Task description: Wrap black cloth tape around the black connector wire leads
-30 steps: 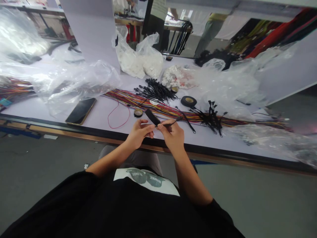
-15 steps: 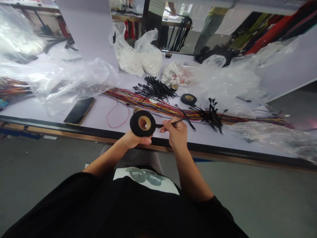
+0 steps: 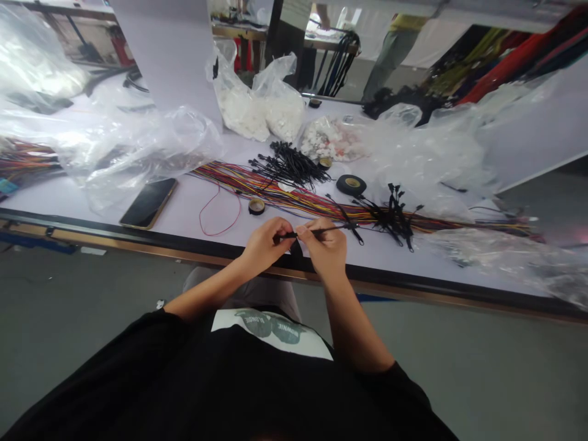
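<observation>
My left hand (image 3: 263, 246) and my right hand (image 3: 325, 245) meet just above the table's front edge (image 3: 138, 236). Both are closed in a pinch on a thin black wire (image 3: 328, 230) that runs right towards a heap of black wire pieces (image 3: 392, 214). A dark bit of the black tape roll (image 3: 296, 248) shows between the hands, under my left fingers; the rest of it is hidden.
On the table lie a long bundle of coloured wires (image 3: 275, 188), a red wire loop (image 3: 220, 215), a phone (image 3: 149, 202), two more tape rolls (image 3: 256, 206) (image 3: 350, 184), a pile of black ties (image 3: 289, 165) and clear plastic bags (image 3: 138, 153). People stand at the back (image 3: 390, 55).
The black tape roll, held up face-on in my left hand half a second ago, has swung down under the hands. The hands have closed together on the wire.
</observation>
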`<state>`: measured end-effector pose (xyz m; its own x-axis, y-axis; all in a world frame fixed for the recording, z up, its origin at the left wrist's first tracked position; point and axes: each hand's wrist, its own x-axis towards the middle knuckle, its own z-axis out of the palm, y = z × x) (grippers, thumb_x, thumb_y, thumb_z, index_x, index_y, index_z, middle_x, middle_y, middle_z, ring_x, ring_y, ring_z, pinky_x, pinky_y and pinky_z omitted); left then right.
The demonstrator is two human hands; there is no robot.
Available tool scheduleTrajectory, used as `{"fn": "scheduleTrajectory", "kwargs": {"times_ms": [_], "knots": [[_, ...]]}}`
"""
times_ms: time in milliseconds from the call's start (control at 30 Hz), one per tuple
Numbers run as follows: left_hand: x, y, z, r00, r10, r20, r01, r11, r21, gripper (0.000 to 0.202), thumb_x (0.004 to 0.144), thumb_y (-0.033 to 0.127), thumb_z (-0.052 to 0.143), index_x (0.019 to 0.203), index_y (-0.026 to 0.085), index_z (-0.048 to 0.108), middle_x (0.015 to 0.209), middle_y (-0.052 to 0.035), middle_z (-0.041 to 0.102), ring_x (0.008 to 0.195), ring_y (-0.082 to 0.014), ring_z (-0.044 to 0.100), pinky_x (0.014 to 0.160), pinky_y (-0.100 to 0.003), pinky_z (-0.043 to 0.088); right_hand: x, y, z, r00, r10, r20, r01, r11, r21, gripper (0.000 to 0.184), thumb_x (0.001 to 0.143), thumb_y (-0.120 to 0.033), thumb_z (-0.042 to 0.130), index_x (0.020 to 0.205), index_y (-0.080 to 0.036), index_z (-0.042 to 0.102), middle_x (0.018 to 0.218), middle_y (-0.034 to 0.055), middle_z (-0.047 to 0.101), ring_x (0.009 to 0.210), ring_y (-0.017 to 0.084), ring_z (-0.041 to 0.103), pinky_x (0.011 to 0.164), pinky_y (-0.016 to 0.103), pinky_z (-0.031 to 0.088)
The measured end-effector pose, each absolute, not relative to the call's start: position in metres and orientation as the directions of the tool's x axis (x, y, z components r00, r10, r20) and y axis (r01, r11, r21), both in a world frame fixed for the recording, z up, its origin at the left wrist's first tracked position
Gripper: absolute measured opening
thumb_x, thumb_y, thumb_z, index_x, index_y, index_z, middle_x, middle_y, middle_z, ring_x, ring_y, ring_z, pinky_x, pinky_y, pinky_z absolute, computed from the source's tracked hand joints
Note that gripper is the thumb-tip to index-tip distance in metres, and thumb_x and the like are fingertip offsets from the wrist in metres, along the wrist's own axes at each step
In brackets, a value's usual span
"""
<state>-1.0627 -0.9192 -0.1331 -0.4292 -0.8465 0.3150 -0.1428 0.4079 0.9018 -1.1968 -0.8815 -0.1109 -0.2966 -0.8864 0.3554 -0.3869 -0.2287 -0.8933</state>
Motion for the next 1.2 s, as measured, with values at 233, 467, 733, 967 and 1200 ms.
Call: {"fn": "scheduleTrajectory", "kwargs": {"times_ms": [233,467,733,967,1200], "knots": [[-1.066,-0.935,-0.143,-0.378,-0.753,0.539,-0.258,0.645,0.72,0.012,0.079,0.013,0.053,0.068,0.017,0.057,0.069,-0.0009,0.059,0.066,-0.0118,0.054,0.062,-0.023,0.041,-1.193,-0.886,-0.123,-0.313,-0.938,0.15,-0.186,-0.095,-0.978,0.034,0.073,-0.051,0.064,0.069,-0.022,0.047,0.05,-0.0088,0.048,0.04,0.007,0.044,0.041,0.02,0.035],[-1.072,-0.929,-0.148,-0.328,-0.848,0.416,-0.138,0.479,0.867,0.005,0.077,0.014,0.058,0.073,0.017,0.06,0.072,-0.0011,0.061,0.073,-0.0126,0.057,0.071,-0.025,0.045,-1.195,-0.89,-0.131,-0.293,-0.949,0.114,-0.083,-0.094,-0.992,0.032,0.067,-0.046,0.071,0.08,-0.021,0.055,0.057,-0.0072,0.056,0.048,0.01,0.058,0.049,0.023,0.049],[-1.069,-0.927,-0.152,-0.445,-0.866,-0.23,0.4,-0.421,0.814,0.029,0.07,0.033,0.073,0.082,0.014,0.055,0.074,-0.0012,0.064,0.066,-0.0104,0.061,0.071,-0.027,0.05,-1.199,-0.895,-0.153,-0.396,-0.903,0.166,0.004,-0.183,-0.983,0.026,0.07,-0.04,0.071,0.071,-0.021,0.053,0.07,-0.0036,0.065,0.051,0.011,0.061,0.055,0.027,0.052],[-1.063,-0.957,-0.142,-0.765,-0.477,-0.434,0.137,-0.778,0.613,0.06,0.077,0.07,0.048,0.085,0.012,0.063,0.079,-0.0106,0.07,0.081,-0.0239,0.067,0.076,-0.038,0.052,-1.211,-0.891,-0.142,-0.228,-0.925,0.304,-0.168,-0.27,-0.948,0.028,0.068,-0.04,0.073,0.057,-0.021,0.055,0.069,-0.0011,0.066,0.068,0.015,0.061,0.067,0.03,0.049],[-1.061,-0.936,-0.143,-0.48,-0.869,0.12,0.426,-0.112,0.898,0.066,0.039,0.039,0.089,0.095,0.018,0.06,0.094,-0.0026,0.065,0.103,-0.0219,0.059,0.097,-0.035,0.043,-1.206,-0.892,-0.135,-0.303,-0.941,0.15,0.063,-0.177,-0.982,0.033,0.066,-0.034,0.072,0.048,-0.021,0.047,0.047,-0.0049,0.056,0.042,0.01,0.049,0.048,0.025,0.04]]}}
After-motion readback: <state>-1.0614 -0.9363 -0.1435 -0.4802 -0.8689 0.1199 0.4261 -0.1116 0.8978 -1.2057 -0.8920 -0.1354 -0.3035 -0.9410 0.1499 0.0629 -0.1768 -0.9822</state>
